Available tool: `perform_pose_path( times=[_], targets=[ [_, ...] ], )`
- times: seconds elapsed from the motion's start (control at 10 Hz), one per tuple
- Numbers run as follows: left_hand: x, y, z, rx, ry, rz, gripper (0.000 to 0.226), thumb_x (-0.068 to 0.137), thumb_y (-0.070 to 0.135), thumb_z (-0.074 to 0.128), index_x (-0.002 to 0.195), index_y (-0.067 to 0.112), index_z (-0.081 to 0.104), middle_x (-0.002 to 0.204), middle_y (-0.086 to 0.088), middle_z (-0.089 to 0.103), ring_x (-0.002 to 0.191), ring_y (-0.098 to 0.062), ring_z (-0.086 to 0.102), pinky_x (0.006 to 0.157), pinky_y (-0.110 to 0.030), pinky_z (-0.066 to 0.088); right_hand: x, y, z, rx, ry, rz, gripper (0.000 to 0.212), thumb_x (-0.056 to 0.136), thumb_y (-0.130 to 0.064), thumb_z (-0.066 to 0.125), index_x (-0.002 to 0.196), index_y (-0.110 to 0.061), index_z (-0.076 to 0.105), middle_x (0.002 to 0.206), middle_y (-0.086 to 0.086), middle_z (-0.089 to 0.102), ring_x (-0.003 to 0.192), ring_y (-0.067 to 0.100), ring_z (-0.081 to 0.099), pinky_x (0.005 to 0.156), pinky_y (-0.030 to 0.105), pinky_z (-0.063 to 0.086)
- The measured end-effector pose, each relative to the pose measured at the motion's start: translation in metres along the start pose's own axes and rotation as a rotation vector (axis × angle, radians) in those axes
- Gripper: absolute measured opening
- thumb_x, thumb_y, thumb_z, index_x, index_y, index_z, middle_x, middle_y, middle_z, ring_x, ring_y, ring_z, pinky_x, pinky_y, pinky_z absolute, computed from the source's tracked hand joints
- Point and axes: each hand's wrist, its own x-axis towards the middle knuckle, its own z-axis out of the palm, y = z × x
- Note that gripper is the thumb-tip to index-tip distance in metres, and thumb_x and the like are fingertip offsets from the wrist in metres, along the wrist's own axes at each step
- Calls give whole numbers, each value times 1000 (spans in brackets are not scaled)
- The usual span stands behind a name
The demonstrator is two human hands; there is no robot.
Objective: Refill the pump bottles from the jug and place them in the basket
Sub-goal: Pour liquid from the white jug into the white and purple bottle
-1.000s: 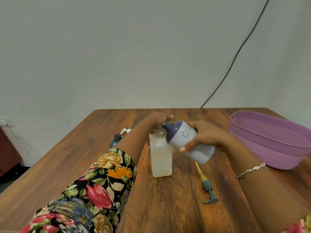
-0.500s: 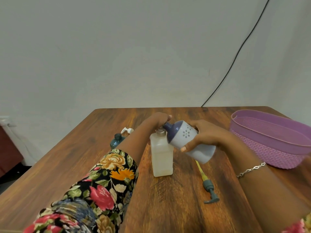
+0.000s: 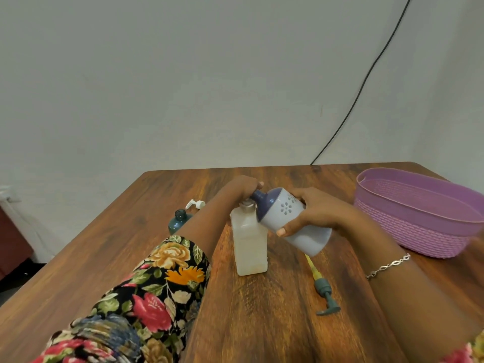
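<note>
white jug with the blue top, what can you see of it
The jug looks like pale plastic, with a dark blue top narrowing to a spout and a flower of dots on its side. It is tilted, spout down at the neck of the square bottle, off the table. The right hand grips its body; the left hand curls round that neck.

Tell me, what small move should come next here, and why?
Probably tip the jug a little further: its spout sits at the neck of the square bottle, the left hand holds that neck, and the right hand grips the jug.
</note>
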Motion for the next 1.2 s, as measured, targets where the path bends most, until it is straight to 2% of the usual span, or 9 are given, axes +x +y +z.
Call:
perform_pose_path(
  times=[0.3, 0.4, 0.5, 0.6, 0.7, 0.8, 0.9, 1.1, 1.2],
  targets=[
    [-8, 0, -7, 26, -89, -73, 62, 88, 54, 43, 132, 10, 37, 132, -23, 42, 111, -44, 47, 62, -51, 43, -4, -3, -2, 67, 0, 0, 54, 64, -23, 82, 111, -19, 56, 101, -2, 61, 90, 16, 59, 71, 28, 50],
    [-4, -2, -4, 73, -55, -32, 53, 93, 44, 41, 126, 3, 41, 122, -23, 48, 98, -38, 54, 61, -45, 45, -3, -2, -1, 68, -16, 4, 53, 64, -22, 82, 110, -20, 55, 99, -3, 60, 88, 14, 58, 69, 25, 49],
    [-7, -2, -1, 105, -8, 59, 38, 95, 22, 43, 124, -3, 48, 115, -18, 54, 73, -19, 50, 54, -21, 44, -2, -1, 1, 44, -9, 5, 51, 65, -23, 81, 106, -23, 52, 94, -6, 57, 85, 11, 56, 67, 24, 49],
    [0, -4, 1, 72, -15, 46, 38, 92, 18, 49, 124, -2, 49, 112, -18, 53, 86, -24, 47, 55, -20, 38, -1, 0, 3, 35, 18, 3, 48, 65, -24, 81, 103, -23, 52, 88, -10, 55, 79, 6, 54, 62, 21, 45],
    [-2, -6, -4, 19, -24, -22, 45, 93, 34, 44, 125, 3, 45, 118, -21, 51, 98, -36, 52, 68, -43, 50, -1, 0, 3, 76, 11, -3, 49, 64, -23, 82, 104, -22, 54, 92, -7, 58, 83, 10, 56, 65, 23, 47],
    [-6, -3, -7, -3, -37, -81, 56, 89, 51, 43, 123, 7, 42, 126, -23, 47, 108, -44, 50, 68, -52, 45, -2, -1, 2, 86, 1, -10, 52, 64, -24, 82, 109, -21, 56, 97, -4, 60, 88, 13, 58, 72, 28, 51],
    [-1, -5, -8, 40, -42, -82, 41, 91, 46, 44, 107, 8, 43, 122, -23, 48, 105, -43, 51, 66, -51, 45, 0, -3, 3, 70, 5, -19, 51, 65, -24, 81, 108, -20, 55, 98, -3, 60, 89, 15, 58, 74, 29, 50],
    [-1, -4, -3, 217, -45, 79, 33, 90, 17, 51, 114, -5, 53, 99, -15, 52, 76, -19, 48, 50, -19, 35, 3, 0, 5, 70, 7, -6, 54, 65, -20, 82, 111, -17, 55, 102, 0, 60, 90, 16, 58, 70, 27, 49],
    [4, -7, -5, 135, -52, 67, 38, 92, 23, 48, 122, 1, 50, 117, -18, 54, 90, -26, 53, 56, -23, 41, 4, -1, 4, 41, 9, -14, 53, 65, -22, 82, 110, -19, 54, 99, -2, 59, 88, 15, 57, 69, 25, 48]
  ],
)
